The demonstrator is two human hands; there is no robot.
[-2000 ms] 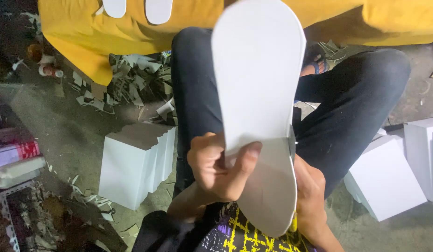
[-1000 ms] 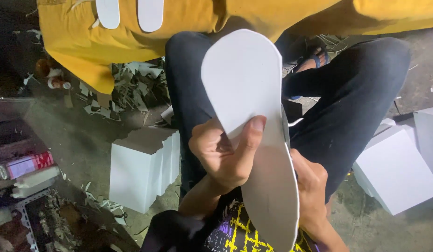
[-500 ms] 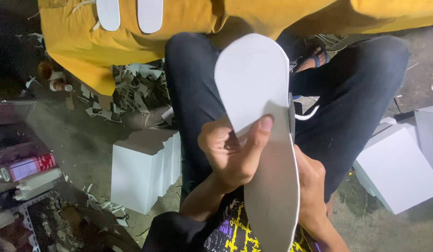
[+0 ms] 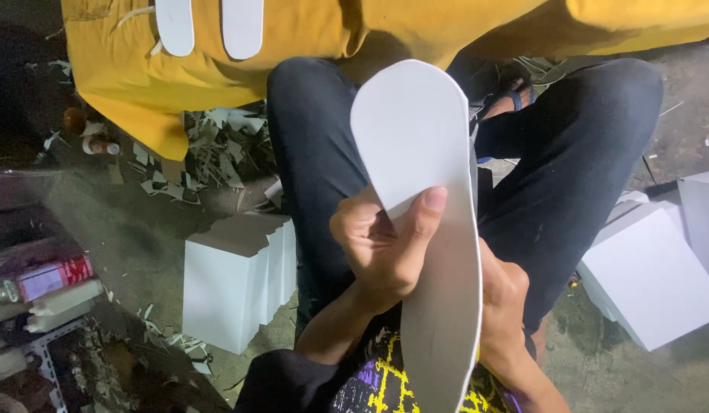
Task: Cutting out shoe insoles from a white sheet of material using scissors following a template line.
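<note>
White foam insole (image 4: 416, 153) is clamped in left hand (image 4: 385, 245), right hand (image 4: 504, 306) apparently gripping behind; white block stacks (image 4: 236, 283) flank.

Lighting is uneven, strongest from above and ahead of the wearer. The white sole-shaped sheet (image 4: 419, 229) is the brightest surface, close to washed out, with little surface detail, though its edges read sharp. The yellow cloth (image 4: 308, 38) is well lit and saturated. The dark trousers (image 4: 591, 153) lose detail in shadow. The left margin falls off to deep shadow, with a hazy, smeared band over the floor (image 4: 125, 229). White blocks (image 4: 240, 287) show soft shading on their sides. Slight blur at the frame edges.
</note>
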